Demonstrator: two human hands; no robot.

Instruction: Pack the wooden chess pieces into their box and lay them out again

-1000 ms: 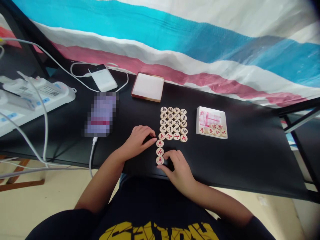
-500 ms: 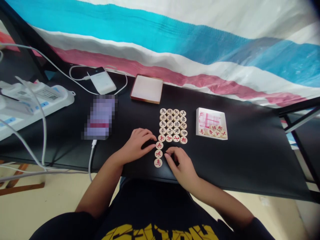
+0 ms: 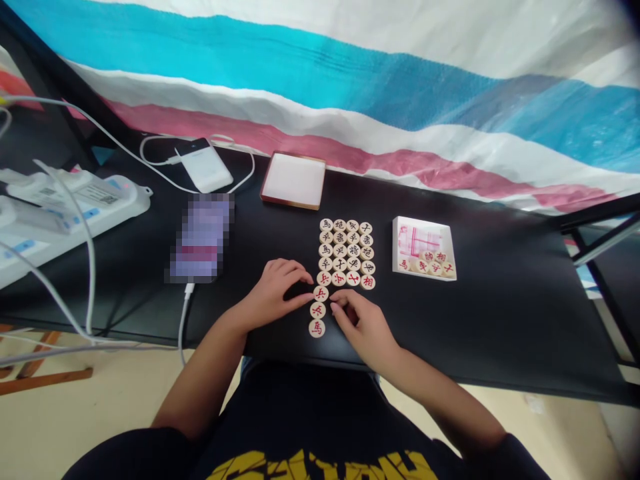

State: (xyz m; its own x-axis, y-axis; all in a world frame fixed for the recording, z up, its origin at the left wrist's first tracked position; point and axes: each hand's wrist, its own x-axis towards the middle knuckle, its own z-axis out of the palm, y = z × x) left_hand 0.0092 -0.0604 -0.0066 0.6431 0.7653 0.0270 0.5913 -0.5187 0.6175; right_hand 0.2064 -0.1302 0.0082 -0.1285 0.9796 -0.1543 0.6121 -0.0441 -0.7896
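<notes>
Round xiangqi pieces lie face up on the black table (image 3: pixel 480 320). The upper ones form a block (image 3: pixel 347 252) of several rows, mostly black-lettered, with a red-lettered row at its near side. Below its left column run three more red-lettered pieces, the nearest a horse piece (image 3: pixel 317 328). My left hand (image 3: pixel 277 290) is open, its thumb touching the left side of a soldier piece (image 3: pixel 321 294), its index finger by the row above. My right hand (image 3: pixel 364 323) has its fingers curled, thumb and index tips close together, just right of that same piece, with nothing visible between them.
A white box (image 3: pixel 400 230) with several red-lettered pieces stands to the right. Behind the block lies a box lid (image 3: pixel 295 179). On the left are a phone (image 3: pixel 203 233) on a cable, a power bank (image 3: pixel 207 170) and a power strip (image 3: pixel 117 200). Striped sheeting (image 3: pixel 320 87) hangs behind.
The soldier piece at my left thumb has shifted slightly right, more under the left column's edge. My right fingertips have come up beside it.
</notes>
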